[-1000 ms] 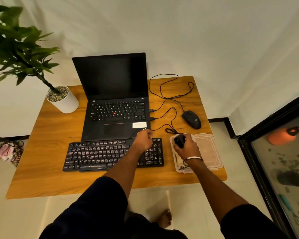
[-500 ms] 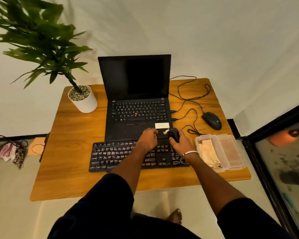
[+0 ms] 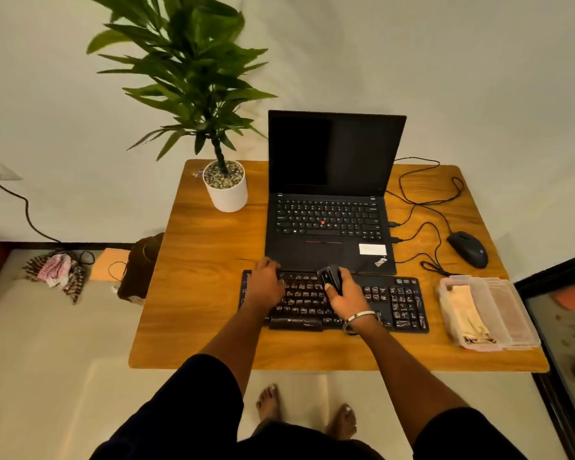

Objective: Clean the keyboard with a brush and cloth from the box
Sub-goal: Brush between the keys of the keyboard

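Nearest to us, our two bare forearms reached from dark sleeves over the front edge of the square honey-coloured wooden table (image 3: 213,293). Our right hand (image 3: 344,293) was curled around a small black brush (image 3: 330,277), holding it over the upper middle rows of the flat black external keyboard (image 3: 395,303). A second before, that hand had been at the clear plastic box (image 3: 445,290) with the brush in its grip; it had since travelled leftward onto the keys. We judged the fetching step done and the brushing about to begin. Our left hand (image 3: 264,282) rested on the keyboard's far left corner, fingers bent over the edge as if steadying it; half a second earlier it had sat nearer the middle. To the right, well apart from both hands, the box lay open with a folded cream cloth (image 3: 462,310) inside, not yet used. Beyond the keyboard stood an open black laptop (image 3: 329,207), screen dark. Farther right lay a black wired mouse (image 3: 468,248), and at the far left a leafy green plant in a white pot (image 3: 228,194).
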